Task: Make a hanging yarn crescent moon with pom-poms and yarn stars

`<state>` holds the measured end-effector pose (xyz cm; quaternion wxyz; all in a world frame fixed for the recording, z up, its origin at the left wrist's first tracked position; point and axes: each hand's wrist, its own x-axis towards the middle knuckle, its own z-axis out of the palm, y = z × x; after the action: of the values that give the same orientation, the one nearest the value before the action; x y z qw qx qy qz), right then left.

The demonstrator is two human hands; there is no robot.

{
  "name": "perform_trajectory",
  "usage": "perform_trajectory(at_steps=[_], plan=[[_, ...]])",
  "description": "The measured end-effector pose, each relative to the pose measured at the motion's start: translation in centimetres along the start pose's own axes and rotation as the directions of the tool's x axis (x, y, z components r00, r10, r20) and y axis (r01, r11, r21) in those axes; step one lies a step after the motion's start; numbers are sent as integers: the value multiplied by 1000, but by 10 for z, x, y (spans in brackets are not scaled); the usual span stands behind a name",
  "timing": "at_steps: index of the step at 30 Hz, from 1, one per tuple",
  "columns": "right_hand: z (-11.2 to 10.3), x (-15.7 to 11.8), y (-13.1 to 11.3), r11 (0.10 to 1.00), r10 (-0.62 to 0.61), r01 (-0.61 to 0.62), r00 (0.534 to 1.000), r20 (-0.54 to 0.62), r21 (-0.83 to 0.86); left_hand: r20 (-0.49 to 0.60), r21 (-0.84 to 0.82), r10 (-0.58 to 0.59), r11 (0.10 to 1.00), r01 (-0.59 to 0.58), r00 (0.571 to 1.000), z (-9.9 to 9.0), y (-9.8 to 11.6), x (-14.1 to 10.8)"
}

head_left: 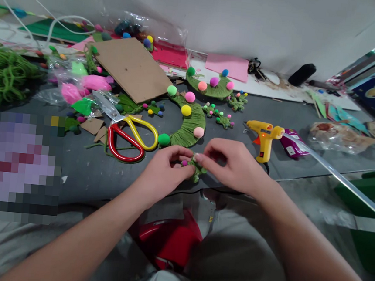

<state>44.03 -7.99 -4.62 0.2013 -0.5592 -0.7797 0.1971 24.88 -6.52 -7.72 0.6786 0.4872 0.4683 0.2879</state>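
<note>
Between my fingertips, near the table's front edge, is a small green yarn cactus-like piece (199,173) with a purple bead-sized pom-pom on it. My left hand (168,167) grips it from the left side, thumb and fingers closed. From the right, my right hand (229,164) pinches its top edge; whatever tiny part lies under that thumb is hidden. Just beyond my hands lies a green yarn-wrapped crescent (189,125) with several bright pom-poms. Similar small green pieces (223,121) with little pom-poms lie to its right.
Scissors (125,139) with red and yellow handles lie left. A yellow glue gun (265,140), its clear glue stick (341,178) jutting out, stands right beside a purple packet (292,144). Behind are a cardboard sheet (131,68), another crescent (213,90) and green yarn (6,74).
</note>
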Motion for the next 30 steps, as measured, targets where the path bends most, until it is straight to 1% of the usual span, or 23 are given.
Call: perform_trajectory(at_steps=[3,5,8,12,17,21,24,26,30], plan=[[5,0,-8,985,-5,10,999,32,-171,0,-15,-3,1000,3,1000,0,-1,0],[7,0,-11,971,-11,22,999,49,-237,-3,-17,0,1000,0,1000,0,-2,1],[8,2,-13,961,-2,26,996,87,-276,4,-19,1,1000,-1,1000,0,-2,1],[9,2,-13,964,2,28,994,111,-265,15,-12,17,1000,-16,1000,0,-2,1],[7,2,-13,980,38,-15,993,114,-197,14,-5,18,1000,-18,1000,0,-2,1],[-3,1,-4,997,73,-73,989,128,-10,12,-6,9,1000,-9,1000,0,-2,1],[-9,3,8,990,97,-103,993,64,101,-7,2,0,1000,0,1000,0,-1,0],[-10,6,14,983,84,-93,994,64,157,-19,10,-7,1000,8,1000,1,1,-1],[-8,14,21,973,-10,-19,992,127,231,-16,16,-7,1000,8,1000,1,2,-1]])
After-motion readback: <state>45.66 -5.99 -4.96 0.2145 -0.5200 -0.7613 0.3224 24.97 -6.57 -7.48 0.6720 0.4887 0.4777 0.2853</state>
